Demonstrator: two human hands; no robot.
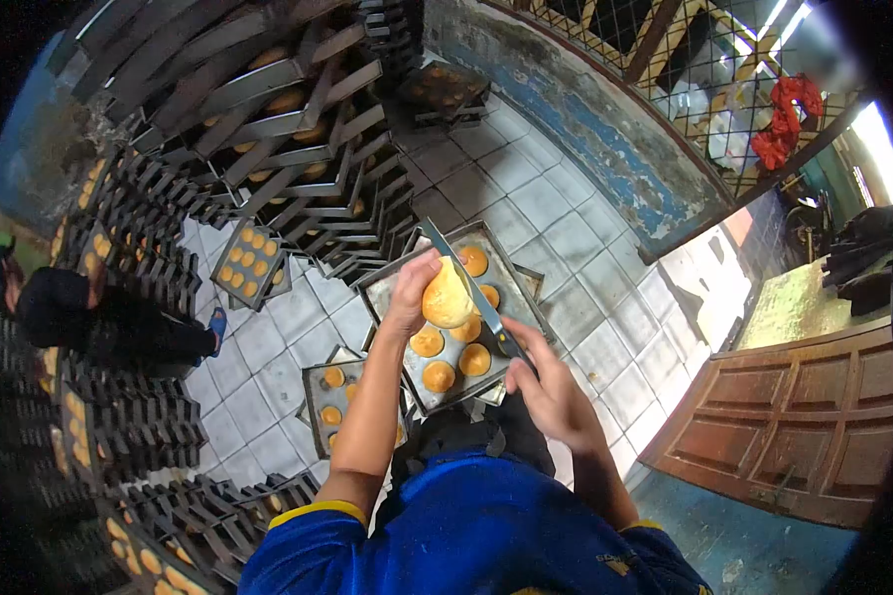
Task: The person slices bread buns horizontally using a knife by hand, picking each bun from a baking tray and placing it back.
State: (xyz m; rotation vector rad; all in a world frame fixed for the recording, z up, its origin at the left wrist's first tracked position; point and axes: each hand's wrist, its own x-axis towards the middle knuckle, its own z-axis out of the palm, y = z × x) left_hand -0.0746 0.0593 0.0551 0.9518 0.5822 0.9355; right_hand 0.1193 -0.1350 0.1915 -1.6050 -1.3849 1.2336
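My left hand (413,296) is closed around a bun (448,299), whose pale yellow side faces me. In my right hand (549,389) is a long knife (484,309), gripped by its dark handle. Its blade runs up and to the left along the right side of the bun; whether it is cutting into it I cannot tell. Below both hands lies a metal tray (516,307) with several golden round buns (439,376) on it. Part of the tray is hidden by my hands and the held bun.
A smaller tray of buns (333,378) sits at lower left, and another tray (247,262) farther left. Tall stacks of dark trays (268,119) rise behind and along the left. Another person (79,307) stands at left. A wooden door (774,426) is at right.
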